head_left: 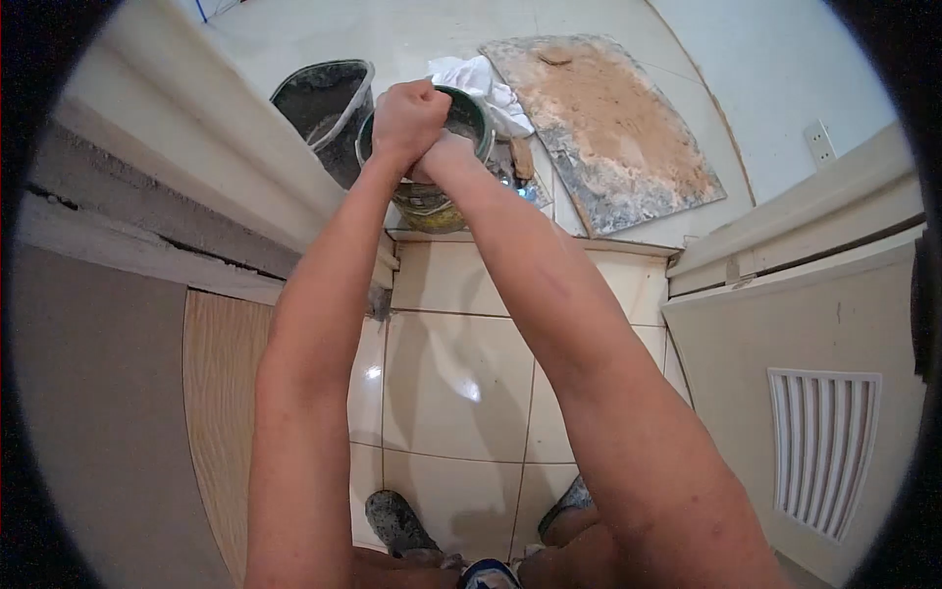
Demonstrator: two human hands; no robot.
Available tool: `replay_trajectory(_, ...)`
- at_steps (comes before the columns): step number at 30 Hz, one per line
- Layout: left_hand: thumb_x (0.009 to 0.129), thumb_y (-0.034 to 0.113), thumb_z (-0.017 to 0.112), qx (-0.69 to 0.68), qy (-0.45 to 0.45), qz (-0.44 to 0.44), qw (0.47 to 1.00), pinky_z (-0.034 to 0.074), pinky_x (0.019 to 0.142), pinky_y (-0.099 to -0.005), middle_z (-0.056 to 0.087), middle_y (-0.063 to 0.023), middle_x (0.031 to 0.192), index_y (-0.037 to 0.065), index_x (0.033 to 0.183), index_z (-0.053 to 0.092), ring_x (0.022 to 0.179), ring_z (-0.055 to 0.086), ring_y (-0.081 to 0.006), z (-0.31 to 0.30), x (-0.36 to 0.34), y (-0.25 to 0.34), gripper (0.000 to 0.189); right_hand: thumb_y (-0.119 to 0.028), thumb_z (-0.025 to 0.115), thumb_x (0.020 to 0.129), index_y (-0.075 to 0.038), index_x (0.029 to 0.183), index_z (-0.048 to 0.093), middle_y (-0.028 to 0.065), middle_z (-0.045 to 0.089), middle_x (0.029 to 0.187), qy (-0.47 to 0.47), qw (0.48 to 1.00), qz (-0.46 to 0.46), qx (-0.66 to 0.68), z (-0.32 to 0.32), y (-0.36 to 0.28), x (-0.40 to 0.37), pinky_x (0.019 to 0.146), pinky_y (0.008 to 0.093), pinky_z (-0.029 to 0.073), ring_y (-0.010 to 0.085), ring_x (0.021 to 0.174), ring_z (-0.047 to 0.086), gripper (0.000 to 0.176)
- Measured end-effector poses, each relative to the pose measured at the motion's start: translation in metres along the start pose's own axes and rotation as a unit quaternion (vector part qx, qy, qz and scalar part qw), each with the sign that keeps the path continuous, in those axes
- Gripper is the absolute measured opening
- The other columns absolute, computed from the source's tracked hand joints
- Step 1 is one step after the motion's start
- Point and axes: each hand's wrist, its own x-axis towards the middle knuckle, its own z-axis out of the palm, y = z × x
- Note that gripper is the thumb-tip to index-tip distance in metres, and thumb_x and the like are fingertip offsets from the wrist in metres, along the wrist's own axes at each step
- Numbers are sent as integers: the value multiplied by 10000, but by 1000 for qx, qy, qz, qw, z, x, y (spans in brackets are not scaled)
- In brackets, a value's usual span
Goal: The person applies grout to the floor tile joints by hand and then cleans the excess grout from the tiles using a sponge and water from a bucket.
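Both arms reach forward over a round bucket (432, 211) with a dark green inside and a yellow, mortar-stained outer wall. My left hand (410, 116) is curled into a fist above the bucket's opening; whatever it may hold is hidden. Close against its wrist lies my right hand (446, 157), crossing in from the right. Its fingers are tucked behind the left wrist and out of sight. Just behind the bucket is a crumpled white cloth (483, 88). A dark, dirty bucket (324, 103) with a pale rim stands to the left.
A board (628, 211) covered in sandy brown material lies on the raised floor at right. A brown block (522, 159) sits beside the bucket. A step edge (608, 245) borders the lower tiles (451, 383). A door (746, 334) with a vent (824, 447) stands at right.
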Motion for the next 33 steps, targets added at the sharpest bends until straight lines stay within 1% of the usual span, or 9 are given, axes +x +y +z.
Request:
replay_trajectory(2,740,245,562,-3,-4,13,1000,418,512,-387,484,-193,550,-18,633,547,467,439,-221,-1,3,-1,285,-411,598,811,-228,1208,631,53,620,1260,-8,1000,-8,-2,-4,-4,-2,981,397,455,223,1197,567,439)
replay_trajectory(15,742,270,557,66,-69,88,992,471,588,-437,566,-233,641,-11,670,589,570,567,-384,-3,11,2,292,-436,514,858,-269,1272,580,16,583,1318,23,999,15,-29,-12,-10,-15,1006,371,426,197,1236,535,451)
replay_trajectory(17,734,281,542,108,-109,41,987,517,730,-450,650,-213,786,46,727,673,766,633,-408,-8,11,7,269,-416,533,854,-255,1242,606,27,597,1299,40,998,-9,-47,-7,-9,-9,991,370,437,196,1221,548,427)
replay_trajectory(24,743,283,530,114,-111,40,986,510,742,-466,644,-224,766,42,707,667,766,628,-417,-10,11,15,280,-363,572,838,-230,1175,654,49,623,1259,28,999,-2,-39,-12,-8,-14,957,392,465,201,1172,587,372)
replay_trajectory(27,798,335,578,97,-45,73,992,478,615,-453,579,-230,631,2,684,576,621,591,-412,-10,8,15,352,-359,573,836,-227,1152,666,36,639,1234,81,997,-13,-5,-9,-4,-12,940,422,477,195,1132,613,355)
replay_trajectory(29,820,453,594,77,-71,-19,994,491,794,-472,656,-277,865,74,994,624,851,631,-446,-16,5,21,419,-421,615,816,-199,1196,623,85,587,1291,65,995,-32,73,-15,0,-16,970,483,443,269,1197,558,440)
replay_trajectory(30,820,453,594,79,-72,-16,994,491,794,-472,656,-277,865,74,994,624,851,631,-446,-20,4,24,419,-421,615,816,-199,1196,623,85,587,1291,67,994,-32,76,-13,-3,-18,970,483,443,269,1197,558,440)
replay_trajectory(32,830,531,608,-9,-21,-62,998,466,859,-432,629,-300,1029,41,1200,473,963,632,-398,-26,8,16,629,-519,643,792,-175,1250,555,148,500,1322,223,971,8,85,-2,-4,-15,1014,545,362,380,1250,451,580)
replay_trajectory(33,844,554,600,-80,-50,-99,991,433,895,-381,564,-239,1139,-1,1261,387,1043,570,-286,-32,15,9,726,-592,670,746,-131,1294,476,173,438,1305,216,969,-23,114,-5,0,-17,1009,593,287,431,1221,390,742)
